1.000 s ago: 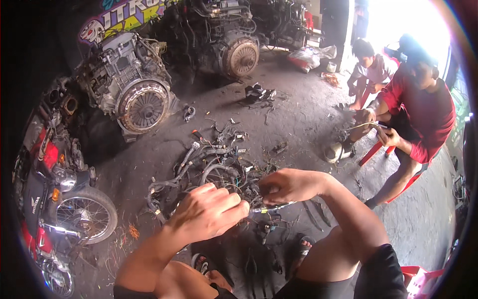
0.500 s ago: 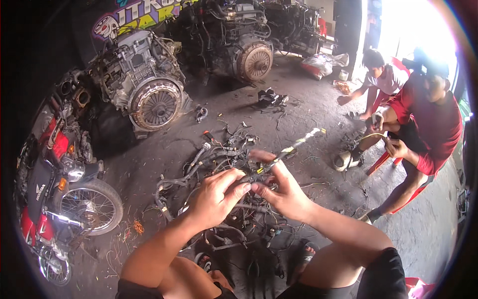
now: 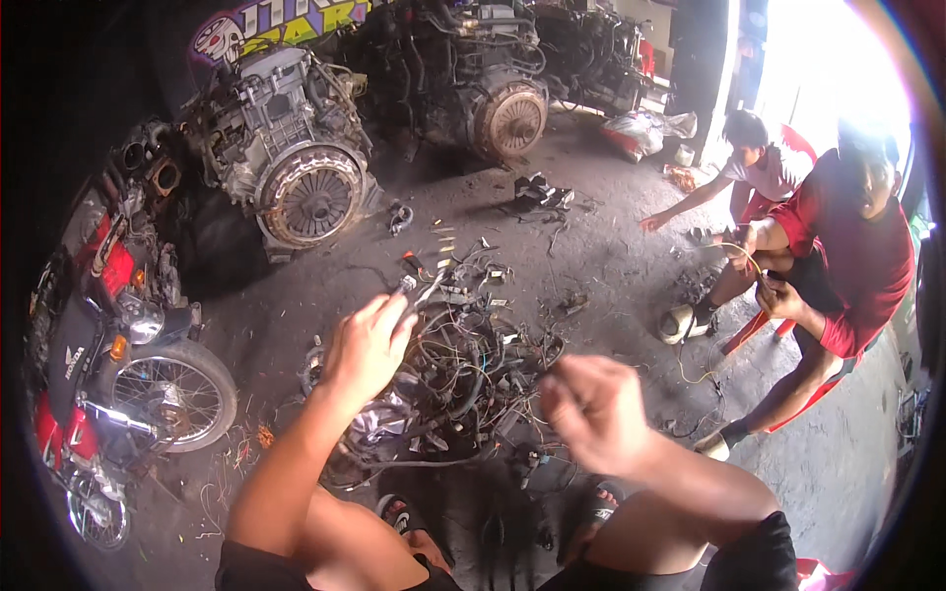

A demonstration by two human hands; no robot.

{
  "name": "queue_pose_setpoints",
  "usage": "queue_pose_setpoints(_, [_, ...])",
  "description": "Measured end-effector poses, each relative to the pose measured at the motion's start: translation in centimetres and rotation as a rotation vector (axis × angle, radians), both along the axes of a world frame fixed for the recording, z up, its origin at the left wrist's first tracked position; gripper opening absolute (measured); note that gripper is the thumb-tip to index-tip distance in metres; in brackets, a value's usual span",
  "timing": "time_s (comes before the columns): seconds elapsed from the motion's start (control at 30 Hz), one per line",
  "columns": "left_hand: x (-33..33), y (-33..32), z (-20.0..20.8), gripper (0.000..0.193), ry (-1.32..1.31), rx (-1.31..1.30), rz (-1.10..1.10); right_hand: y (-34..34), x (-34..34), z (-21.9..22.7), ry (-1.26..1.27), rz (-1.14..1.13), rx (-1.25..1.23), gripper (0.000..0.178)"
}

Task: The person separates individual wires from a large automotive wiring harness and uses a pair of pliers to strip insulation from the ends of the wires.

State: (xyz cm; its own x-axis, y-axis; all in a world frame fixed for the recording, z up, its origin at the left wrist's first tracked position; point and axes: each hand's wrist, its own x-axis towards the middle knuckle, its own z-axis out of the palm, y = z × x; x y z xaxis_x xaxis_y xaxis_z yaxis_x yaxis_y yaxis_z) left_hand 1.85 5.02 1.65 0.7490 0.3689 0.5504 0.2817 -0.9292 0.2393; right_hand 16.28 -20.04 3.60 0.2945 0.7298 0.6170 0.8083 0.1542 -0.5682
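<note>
Above the pile, my left hand [image 3: 367, 345] is closed with its fingers pointing away from me. A taped wire bundle [image 3: 430, 288] with pale and yellow bands reaches outward from its fingertips, its far part smeared by motion. A small grey connector [image 3: 406, 284] shows just beyond the fingers. Apart from it, to the right, my right hand [image 3: 596, 414] is curled into a fist and blurred; what it holds, if anything, cannot be made out. Below both hands lies a tangled pile of wiring harnesses [image 3: 473, 369] with dark sleeves, thin coloured wires and connectors.
A red motorcycle [image 3: 118, 364] stands at left. Engines [image 3: 305, 187] with exposed clutch plates line the back. On the right, a seated person in red [image 3: 852, 256] handles a yellow wire [image 3: 754, 258]; another person [image 3: 764, 167] reaches toward the floor behind. Dark scraps [image 3: 542, 192] lie farther off.
My hands were together on the taped bundle and are now apart. The left hand moved left and outward, the right hand right and nearer me. The bundle's banded end swung left.
</note>
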Motion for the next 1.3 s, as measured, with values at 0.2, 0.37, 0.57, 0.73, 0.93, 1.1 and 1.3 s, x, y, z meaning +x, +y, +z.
queue_pose_setpoints(0.2, [0.2, -2.1, 0.6, 0.017, -0.025, -0.232, -0.128, 1.0, 1.9, -1.2, 0.052, -0.066, -0.243, 0.027])
queue_pose_setpoints(0.37, [0.1, -4.2, 1.4, 0.017, -0.015, -0.474, -0.293, 1.5, 1.4, -2.7, -0.178, -0.026, -0.622, 0.054])
queue_pose_setpoints(0.57, [0.5, -5.9, 1.5, 0.017, -0.026, -0.69, -0.276, 3.4, 1.2, -3.9, 0.298, 0.207, -0.231, 0.042])
queue_pose_setpoints(0.73, [1.2, -7.1, 0.9, 0.027, -0.118, -0.747, -0.275, 4.5, -0.3, -4.5, 0.458, 0.295, -0.17, 0.04])
queue_pose_setpoints(0.93, [0.7, -5.7, 0.9, 0.015, -0.117, -1.107, -0.378, 5.1, 0.1, -5.4, 0.697, 0.405, -0.207, 0.027])
queue_pose_setpoints(1.1, [0.7, -6.2, 1.3, 0.013, -0.112, -1.275, -0.48, 4.6, 1.6, -6.3, 0.928, 0.625, -0.28, 0.029])
queue_pose_setpoints(1.3, [0.3, -6.2, 1.7, 0.011, -0.022, -1.234, -0.495, 4.4, 2.0, -6.5, 0.899, 0.638, -0.351, 0.028])
